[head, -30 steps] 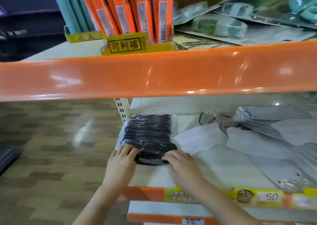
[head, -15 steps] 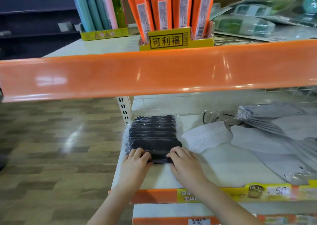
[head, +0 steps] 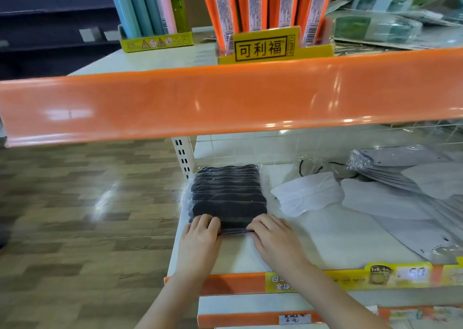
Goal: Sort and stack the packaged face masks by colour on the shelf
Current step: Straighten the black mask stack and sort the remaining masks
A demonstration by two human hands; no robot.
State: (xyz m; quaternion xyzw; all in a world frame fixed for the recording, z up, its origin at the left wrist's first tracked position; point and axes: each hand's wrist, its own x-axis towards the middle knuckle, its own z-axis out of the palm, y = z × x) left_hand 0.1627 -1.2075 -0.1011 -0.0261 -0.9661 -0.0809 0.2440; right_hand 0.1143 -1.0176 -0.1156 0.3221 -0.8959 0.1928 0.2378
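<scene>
A row of black packaged masks [head: 228, 193], overlapped in clear wrappers, lies at the left end of the white shelf [head: 325, 236]. My left hand [head: 200, 241] rests on the near left corner of the front black pack. My right hand [head: 273, 238] rests on its near right corner. The fingers of both hands lie flat against the pack's front edge. A single white mask [head: 308, 193] lies just right of the black row. Further right, grey-white packaged masks [head: 400, 168] are fanned out loosely, with more of them spread towards the shelf's right end.
An orange shelf lip [head: 225, 98] hangs low overhead. On that upper shelf stand orange packs in a yellow display box [head: 263, 47] and pastel packs [head: 150, 7]. A price strip [head: 350, 276] runs along the front edge. Wooden floor [head: 87, 215] lies to the left.
The view has shifted left and closer. Both hands have stayed on the front black pack, which now sits squared up and nearer to the rest of the black row.
</scene>
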